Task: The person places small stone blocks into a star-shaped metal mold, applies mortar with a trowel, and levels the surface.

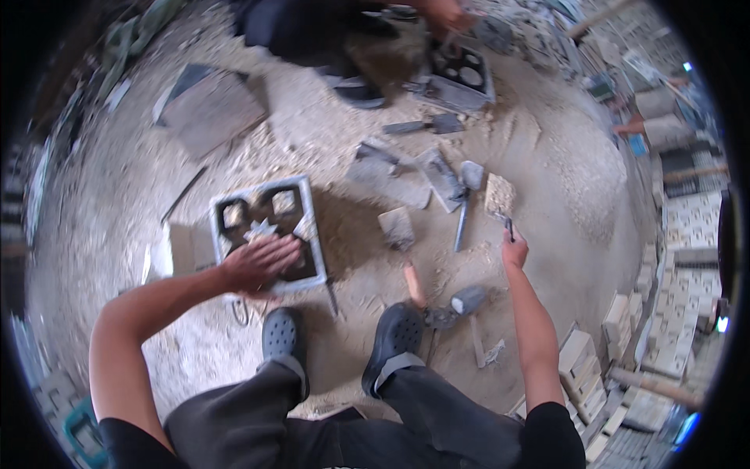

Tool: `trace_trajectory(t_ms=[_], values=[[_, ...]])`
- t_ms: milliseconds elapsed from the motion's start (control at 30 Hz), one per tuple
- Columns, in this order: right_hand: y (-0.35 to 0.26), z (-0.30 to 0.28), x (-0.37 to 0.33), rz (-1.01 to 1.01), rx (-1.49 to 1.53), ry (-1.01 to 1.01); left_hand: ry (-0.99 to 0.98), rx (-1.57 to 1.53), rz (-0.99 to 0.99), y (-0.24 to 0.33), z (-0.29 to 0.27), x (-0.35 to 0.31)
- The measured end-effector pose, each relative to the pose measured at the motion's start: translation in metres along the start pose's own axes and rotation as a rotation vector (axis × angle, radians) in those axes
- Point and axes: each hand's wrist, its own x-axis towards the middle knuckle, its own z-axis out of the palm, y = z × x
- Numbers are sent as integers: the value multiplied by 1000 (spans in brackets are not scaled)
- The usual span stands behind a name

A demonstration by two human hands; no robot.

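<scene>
My left hand (262,264) lies with outstretched fingers over the near part of a rectangular box-like mould frame (319,258). Inside the frame sit dark rounded shapes, a pale star-shaped piece (262,230) and small blocks, partly covered by the hand. My right hand (514,250), out to the right, is closed round the dark handle of a trowel (500,197). Its broad blade points away from me and looks sandy. Whether loose sand lies on it or only coats it, I cannot tell. A second trowel (398,228) with an orange handle lies between the two hands.
Flat plates (389,173), a blue-handled tool (461,223) and a hammer-like tool (469,301) lie on the sandy ground. A flat board (212,113) is at far left. Another person's hand (445,16) is near a second mould box (466,74). Pale blocks (582,359) are stacked at right.
</scene>
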Motion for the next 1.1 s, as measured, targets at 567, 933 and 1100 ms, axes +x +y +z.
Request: trace_trajectory(t_ms=[567, 933, 1100], values=[[-134, -50, -166, -731, 282, -337, 221, -207, -800, -34, -5, -81], [-265, -3, -254, -917, 438, -721, 363, -1175, -773, -106, -22, 48], [-274, 2, -263, -837, 478, -751, 118, -1330, -707, -128, -32, 65]])
